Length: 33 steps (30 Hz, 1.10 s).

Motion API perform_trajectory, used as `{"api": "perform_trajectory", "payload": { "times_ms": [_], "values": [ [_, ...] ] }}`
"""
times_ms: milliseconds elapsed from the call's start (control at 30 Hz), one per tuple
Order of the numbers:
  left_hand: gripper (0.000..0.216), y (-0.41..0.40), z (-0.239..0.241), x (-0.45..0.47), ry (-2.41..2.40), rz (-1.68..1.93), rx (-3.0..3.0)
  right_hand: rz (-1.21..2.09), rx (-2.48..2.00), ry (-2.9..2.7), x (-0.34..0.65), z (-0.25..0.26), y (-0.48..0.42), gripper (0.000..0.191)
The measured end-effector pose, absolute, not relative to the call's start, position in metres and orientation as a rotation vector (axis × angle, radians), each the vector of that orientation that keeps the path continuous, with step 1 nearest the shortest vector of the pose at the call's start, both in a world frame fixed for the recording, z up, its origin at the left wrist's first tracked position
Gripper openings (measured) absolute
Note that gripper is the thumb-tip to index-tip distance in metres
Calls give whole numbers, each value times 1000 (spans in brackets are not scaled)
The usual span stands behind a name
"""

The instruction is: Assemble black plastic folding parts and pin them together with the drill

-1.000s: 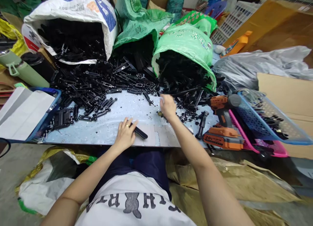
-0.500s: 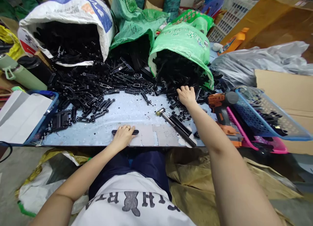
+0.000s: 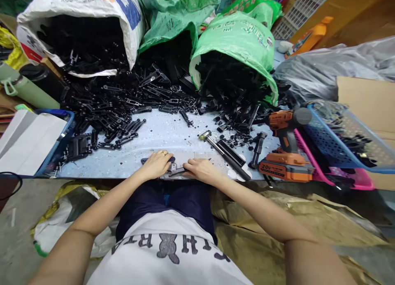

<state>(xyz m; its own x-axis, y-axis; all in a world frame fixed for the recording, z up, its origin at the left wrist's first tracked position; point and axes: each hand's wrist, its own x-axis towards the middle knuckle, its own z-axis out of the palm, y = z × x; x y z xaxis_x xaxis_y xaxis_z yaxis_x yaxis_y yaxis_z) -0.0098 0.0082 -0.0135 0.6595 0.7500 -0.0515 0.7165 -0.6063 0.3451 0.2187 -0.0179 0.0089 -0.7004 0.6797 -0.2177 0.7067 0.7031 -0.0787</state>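
Note:
At the front edge of the bench, my left hand [image 3: 156,165] is closed over a flat black bar with rounded ends [image 3: 144,160], hiding most of it. My right hand [image 3: 201,170] is beside it, fingers pinching a slim black part [image 3: 178,172] whose left end lies close to my left fingertips. Whether the two parts touch I cannot tell. To the right of my right hand lies a hammer [image 3: 226,157] with a brass-coloured head and black handle. Along it rests a black channel-shaped strip [image 3: 232,152].
Black parts [image 3: 108,112] spill from a white sack [image 3: 129,26] and two green sacks [image 3: 234,34] at the back. An orange cordless drill [image 3: 286,149] stands right, beside blue [image 3: 354,141] and pink [image 3: 364,180] baskets. Left are a blue tray with paper [image 3: 27,141] and a green flask [image 3: 31,87].
My right hand has come back from the pile by the green sack to the front edge, bringing a slim black part next to my left hand. My left hand stays on the bar.

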Motion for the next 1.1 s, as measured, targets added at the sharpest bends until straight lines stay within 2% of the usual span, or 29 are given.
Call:
{"api": "perform_trajectory", "payload": {
  "times_ms": [67, 200, 500, 700, 800, 967, 1100],
  "values": [
    [37, 8, -10, -9, 1148, 132, 2532, -196, 1224, 2699, 208, 0, -26, 37],
    [63, 2, -10, -12, 1162, 224, 2526, -73, 1333, 2675, 203, 2, -31, 35],
    [41, -4, -21, -18, 1147, 437, 2580, 17, 1397, 2719, 192, 24, -37, 33],
    [52, 3, -17, -12, 1179, 245, 2517, -80, 1388, 2802, 207, 11, -20, 33],
    [63, 36, -12, 12, 1049, 203, 2562, -181, 1451, 2870, 227, -9, -12, 37],
    [42, 153, -6, 85, 1303, 393, 2515, -260, 1569, 2933, 243, -34, -14, 36],
    [50, 234, -8, 135, 1452, 292, 2541, -353, 1597, 2963, 239, -39, -20, 34]
  ]
}}
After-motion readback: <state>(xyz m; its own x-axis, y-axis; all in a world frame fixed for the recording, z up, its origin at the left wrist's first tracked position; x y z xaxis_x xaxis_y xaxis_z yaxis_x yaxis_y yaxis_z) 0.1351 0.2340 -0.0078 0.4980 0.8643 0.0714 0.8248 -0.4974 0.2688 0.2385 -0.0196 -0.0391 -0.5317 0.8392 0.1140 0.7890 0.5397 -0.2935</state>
